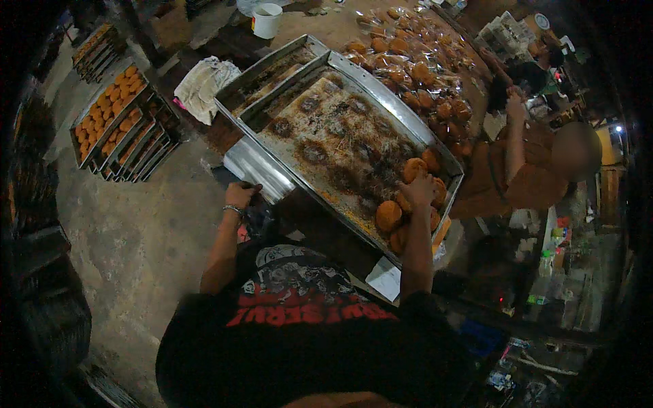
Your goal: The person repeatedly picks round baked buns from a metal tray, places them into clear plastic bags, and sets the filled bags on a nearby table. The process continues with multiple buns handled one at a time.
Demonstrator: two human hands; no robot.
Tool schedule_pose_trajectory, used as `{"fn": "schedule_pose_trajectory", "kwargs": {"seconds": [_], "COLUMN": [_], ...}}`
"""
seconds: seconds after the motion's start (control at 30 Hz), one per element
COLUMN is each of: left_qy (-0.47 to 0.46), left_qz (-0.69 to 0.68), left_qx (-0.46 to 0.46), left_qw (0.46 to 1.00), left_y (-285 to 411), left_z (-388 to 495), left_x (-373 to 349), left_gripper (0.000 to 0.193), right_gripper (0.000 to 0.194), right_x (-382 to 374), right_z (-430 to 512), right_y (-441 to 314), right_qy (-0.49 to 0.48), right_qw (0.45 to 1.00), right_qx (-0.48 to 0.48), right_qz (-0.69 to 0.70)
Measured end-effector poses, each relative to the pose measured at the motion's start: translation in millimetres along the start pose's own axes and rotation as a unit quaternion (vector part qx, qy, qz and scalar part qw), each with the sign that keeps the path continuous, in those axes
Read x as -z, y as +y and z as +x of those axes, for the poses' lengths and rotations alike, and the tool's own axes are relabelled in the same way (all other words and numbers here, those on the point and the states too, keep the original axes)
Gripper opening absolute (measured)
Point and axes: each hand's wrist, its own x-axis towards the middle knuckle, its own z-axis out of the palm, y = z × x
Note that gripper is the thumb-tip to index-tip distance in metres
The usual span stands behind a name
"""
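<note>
A large metal baking tray [336,199] with a browned, crumb-strewn bottom lies before me, set at a slant. Round brown buns [388,215] are gathered at its right end. My right hand [421,191] reaches in among them, its fingers touching a bun [415,169]; whether it grips one is hidden. Left of the tray, my left hand [242,195] has its fingers curled beside a shiny metal sheet [260,171]. Dark plastic [261,218] hangs just under that hand, and I cannot tell if the fingers hold anything.
Another tray [273,84] sits behind the first, near a crumpled cloth [204,86]. Clear-bagged buns [421,74] cover the far right. A co-worker [530,168] sits at the right, and another person [528,74] beyond. Stacked bun trays [109,115] and a white bucket [267,21] stand farther off.
</note>
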Motion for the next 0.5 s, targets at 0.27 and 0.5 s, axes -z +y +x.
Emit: {"fn": "schedule_pose_trajectory", "kwargs": {"seconds": [0.27,0.5], "left_qy": [0.134,-0.046], "left_qz": [-0.125,0.095], "left_qx": [0.064,0.068], "left_qw": [0.981,0.992], "left_y": [44.3,31.2], "left_z": [-13.2,55.6], "left_x": [-21.2,-30.7], "left_gripper": [0.03,0.03], "right_gripper": [0.061,0.035], "right_x": [-12.8,-38.3], "right_z": [-13.3,-3.0], "right_y": [20.9,32.6], "right_qy": [-0.026,0.125], "right_qw": [0.994,0.889], "right_qx": [0.043,0.285], "right_qz": [0.094,0.335]}}
